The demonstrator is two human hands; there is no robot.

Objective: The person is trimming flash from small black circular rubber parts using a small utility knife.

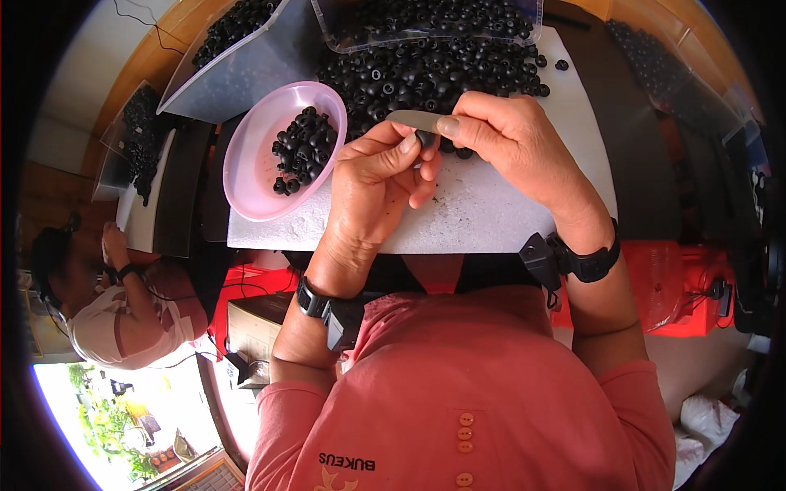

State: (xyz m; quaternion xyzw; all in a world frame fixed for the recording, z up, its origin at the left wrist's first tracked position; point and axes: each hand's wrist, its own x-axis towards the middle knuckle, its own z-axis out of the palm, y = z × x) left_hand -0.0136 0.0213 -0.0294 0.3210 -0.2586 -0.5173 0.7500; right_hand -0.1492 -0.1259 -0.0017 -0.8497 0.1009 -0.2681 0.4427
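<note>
Between the thumb and fingers of my left hand (372,172) is a small round black piece (425,138), partly hidden by the fingertips. My right hand (512,135) pinches a thin grey blade (413,120), its flat side laid close over the black piece. Both hands are together above the white board (491,204). Beyond them spreads a heap of black round pieces (409,78), some with a hole showing. Left of my left hand, a pink bowl (241,176) holds several more such pieces.
A clear bin (233,74) with black pieces stands at the back left, and another clear tub (327,33) lies behind the heap. Dark crumbs dot the board. At the far left, another person (135,303) sits at a table. Red plastic (679,286) lies at the right.
</note>
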